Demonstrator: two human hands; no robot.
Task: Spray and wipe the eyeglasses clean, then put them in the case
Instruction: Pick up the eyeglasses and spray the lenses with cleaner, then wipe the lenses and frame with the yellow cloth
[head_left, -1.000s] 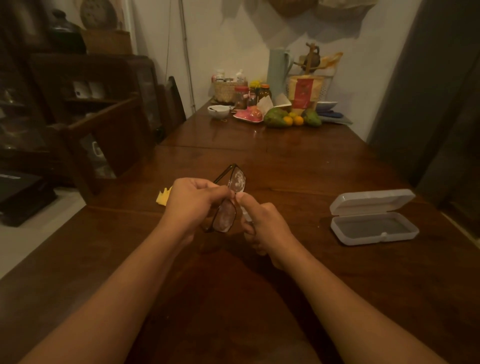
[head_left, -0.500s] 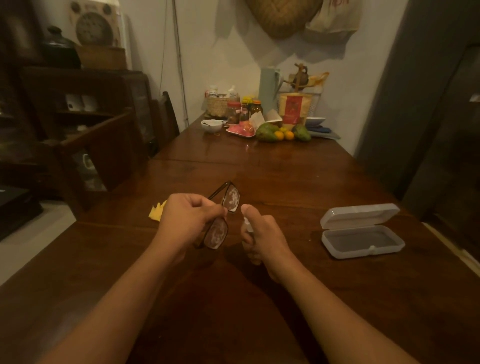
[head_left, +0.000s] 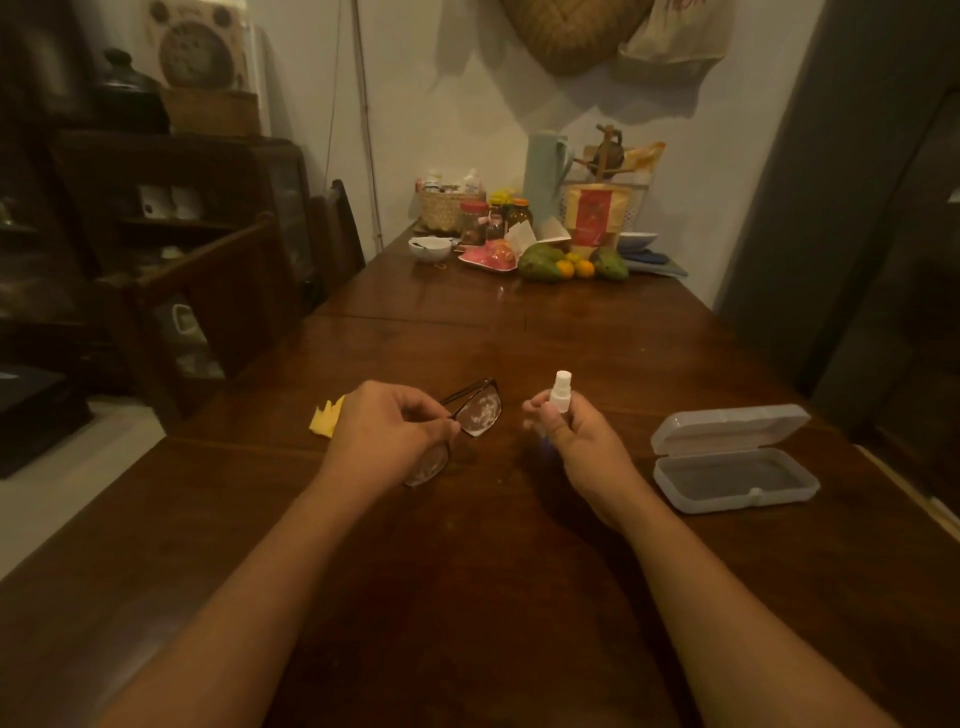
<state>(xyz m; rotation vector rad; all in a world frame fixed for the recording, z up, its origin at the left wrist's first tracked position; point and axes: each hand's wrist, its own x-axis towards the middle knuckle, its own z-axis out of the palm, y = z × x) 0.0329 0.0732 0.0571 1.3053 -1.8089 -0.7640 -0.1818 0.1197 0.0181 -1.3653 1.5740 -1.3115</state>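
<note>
Eyeglasses (head_left: 480, 410) hang in your left hand (head_left: 387, 431) at about 11 o'clock, just above the table (head_left: 467, 597). Your fingers pinch the dark frame near the bridge. One smeared lens shows past your fingertips and the other is half hidden under your palm. Your right hand (head_left: 582, 441), near 1 o'clock, is wrapped round a small spray bottle (head_left: 561, 389), with its white nozzle upright above your fingers. Your hands are apart, with wood showing between them and under both forearms.

The table's left edge runs from 8 toward 10 o'clock, with pale floor beyond it. A yellow cloth (head_left: 327, 415) peeks out at 10 o'clock just behind your left hand, close to that edge. At 2 o'clock the case (head_left: 675, 488) lies open on the table with its lid tipped back. It is well apart from your right hand and near the right edge.

Toward 12 o'clock a long stretch of wood runs to the far end. Crowded against the wall there are a bowl (head_left: 430, 248), a pink plate (head_left: 488, 257), fruit (head_left: 543, 262), a basket (head_left: 441, 208) and a tall pale jug (head_left: 543, 176). A chair (head_left: 337, 234) stands at the far left edge.
</note>
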